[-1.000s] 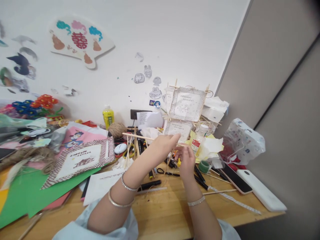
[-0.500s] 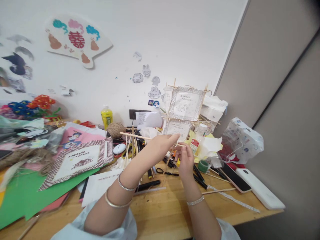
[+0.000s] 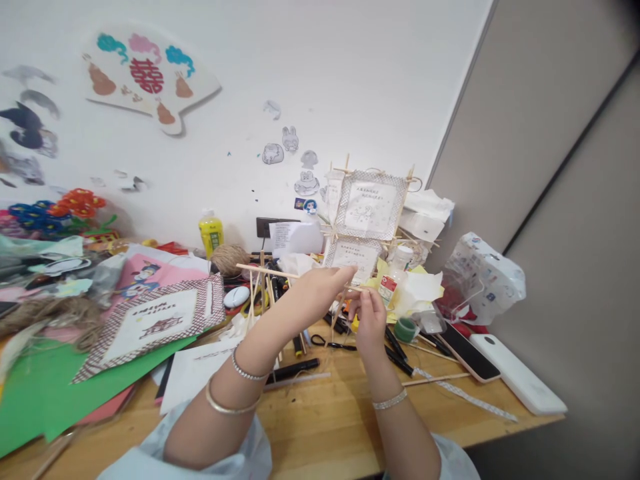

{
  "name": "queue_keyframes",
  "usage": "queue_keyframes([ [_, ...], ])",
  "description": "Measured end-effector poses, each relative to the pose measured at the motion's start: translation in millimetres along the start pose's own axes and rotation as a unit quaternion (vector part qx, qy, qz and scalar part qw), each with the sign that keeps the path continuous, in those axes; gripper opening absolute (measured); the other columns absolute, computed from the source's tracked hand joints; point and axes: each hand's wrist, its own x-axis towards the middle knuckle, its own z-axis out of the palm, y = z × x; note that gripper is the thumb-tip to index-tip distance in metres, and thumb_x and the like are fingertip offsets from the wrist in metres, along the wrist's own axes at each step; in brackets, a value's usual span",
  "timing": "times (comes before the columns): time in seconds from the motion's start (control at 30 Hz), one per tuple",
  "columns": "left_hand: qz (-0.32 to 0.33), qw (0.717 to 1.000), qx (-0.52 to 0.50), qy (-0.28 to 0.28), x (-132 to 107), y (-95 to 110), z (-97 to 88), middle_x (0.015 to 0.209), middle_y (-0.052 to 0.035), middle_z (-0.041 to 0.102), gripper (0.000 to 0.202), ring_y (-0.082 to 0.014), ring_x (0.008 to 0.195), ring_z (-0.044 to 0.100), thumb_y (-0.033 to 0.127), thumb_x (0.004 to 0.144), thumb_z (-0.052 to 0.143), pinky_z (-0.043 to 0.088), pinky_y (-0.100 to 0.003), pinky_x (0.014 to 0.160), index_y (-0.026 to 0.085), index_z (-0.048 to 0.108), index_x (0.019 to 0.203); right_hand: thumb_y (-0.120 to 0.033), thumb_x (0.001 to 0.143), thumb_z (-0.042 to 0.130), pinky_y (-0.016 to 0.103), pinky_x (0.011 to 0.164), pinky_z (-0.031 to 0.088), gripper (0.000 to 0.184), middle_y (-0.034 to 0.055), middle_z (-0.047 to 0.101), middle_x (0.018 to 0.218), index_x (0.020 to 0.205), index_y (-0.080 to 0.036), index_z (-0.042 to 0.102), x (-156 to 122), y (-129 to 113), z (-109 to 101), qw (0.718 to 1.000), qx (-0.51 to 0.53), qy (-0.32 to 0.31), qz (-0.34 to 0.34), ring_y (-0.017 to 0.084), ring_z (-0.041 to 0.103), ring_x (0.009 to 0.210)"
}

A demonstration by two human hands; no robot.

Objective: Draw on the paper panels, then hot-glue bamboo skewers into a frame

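My left hand [image 3: 320, 290] is closed on a frame of thin wooden sticks [image 3: 265, 271], held above the desk. Its palm and most of its fingers are turned away from me. One stick runs out to the left past my wrist, and others slant down beneath my forearm. My right hand [image 3: 371, 323] is close by on the right, its thumb and fingers pinched at the stick end by my left fingers. Whether string or glue is at that joint is too small to tell. Behind both hands stands a stick-and-paper lantern [image 3: 373, 207] with handwriting and drawings on its panels.
Black markers [image 3: 295, 370] and a strip of patterned tape [image 3: 465, 395] lie on the desk [image 3: 320, 427]. At right are a black phone [image 3: 470, 352] and a white device [image 3: 520, 375]. A patterned paper panel [image 3: 155, 323], twine ball [image 3: 229, 259] and yellow bottle [image 3: 211, 233] are left.
The whole view has shifted slightly, with everything a little further left and up. Both hands keep nearly the same grip on the stick frame.
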Motion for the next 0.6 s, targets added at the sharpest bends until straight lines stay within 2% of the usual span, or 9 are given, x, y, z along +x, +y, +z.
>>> queue_keyframes([
  [0.23, 0.002, 1.0, -0.005, 0.001, -0.5, 0.4, -1.0, 0.079, -0.0049, 0.061, 0.024, -0.0169, 0.072, 0.057, 0.011, 0.087, 0.037, 0.041, -0.025, 0.062, 0.016, 0.045, 0.11, -0.047, 0.089, 0.042, 0.024, 0.042, 0.033, 0.037, -0.0055, 0.043, 0.05, 0.073, -0.019, 0.059, 0.1, 0.5, -0.2, 1.0, -0.015, -0.003, -0.011, 0.01, 0.039, 0.043],
  [0.6, 0.006, 1.0, 0.009, 0.009, 0.7, -0.3, -1.7, 0.074, -0.0035, 0.058, 0.022, -0.0163, 0.067, 0.053, 0.01, 0.087, 0.037, 0.037, -0.024, 0.059, 0.016, 0.047, 0.105, -0.045, 0.09, 0.042, 0.024, 0.042, 0.033, 0.032, -0.0036, 0.05, 0.057, 0.079, -0.02, 0.058, -1.6, -5.0, 0.7, 1.0, -0.014, -0.007, -0.022, 0.01, 0.039, 0.043],
])
